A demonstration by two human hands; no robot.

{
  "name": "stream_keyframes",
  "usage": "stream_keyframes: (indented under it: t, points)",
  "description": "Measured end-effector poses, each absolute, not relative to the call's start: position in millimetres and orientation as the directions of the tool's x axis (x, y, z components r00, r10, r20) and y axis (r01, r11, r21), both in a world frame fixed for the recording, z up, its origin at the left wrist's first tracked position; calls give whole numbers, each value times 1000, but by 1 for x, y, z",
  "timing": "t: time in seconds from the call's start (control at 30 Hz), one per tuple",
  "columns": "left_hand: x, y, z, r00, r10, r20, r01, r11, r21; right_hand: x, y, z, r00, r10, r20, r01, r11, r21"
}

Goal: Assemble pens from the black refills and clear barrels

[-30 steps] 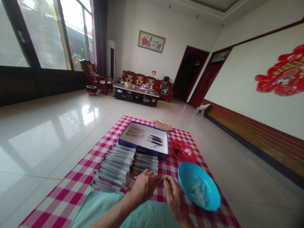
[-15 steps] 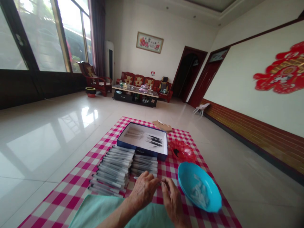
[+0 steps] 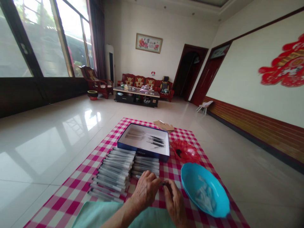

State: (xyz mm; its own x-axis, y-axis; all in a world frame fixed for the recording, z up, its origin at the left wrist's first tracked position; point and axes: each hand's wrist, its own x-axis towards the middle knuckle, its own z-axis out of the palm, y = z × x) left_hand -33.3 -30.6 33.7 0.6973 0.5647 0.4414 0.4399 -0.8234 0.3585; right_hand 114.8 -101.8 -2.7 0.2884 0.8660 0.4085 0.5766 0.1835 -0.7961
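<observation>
Fingers pinched, pens beside, bowl near

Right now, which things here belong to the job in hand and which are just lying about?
Likely the job: pens, box, black rods, blue bowl, clear pieces, perhaps red bowl.

Apparently just about: cardboard, stool, sofa, coffee table.

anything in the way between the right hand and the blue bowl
Nothing visible stands between the right hand and the blue bowl; only checkered cloth shows there. The bowl's raised side does come before the pale pieces inside.
</observation>
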Motion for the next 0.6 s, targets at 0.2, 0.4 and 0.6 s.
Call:
stream_keyframes:
  t: [0.2,0.4,0.6]
  points:
    - [-25,-25,31,713,522,468,397,-851,344,116,-101,4,308,827,471,633,191,-750]
    - [-24,-23,27,714,511,478,377,-856,353,115,-101,4,358,830,428,619,133,-774]
    - [-27,-25,22,715,502,487,363,-861,355,116,-99,-5,312,832,458,667,152,-730]
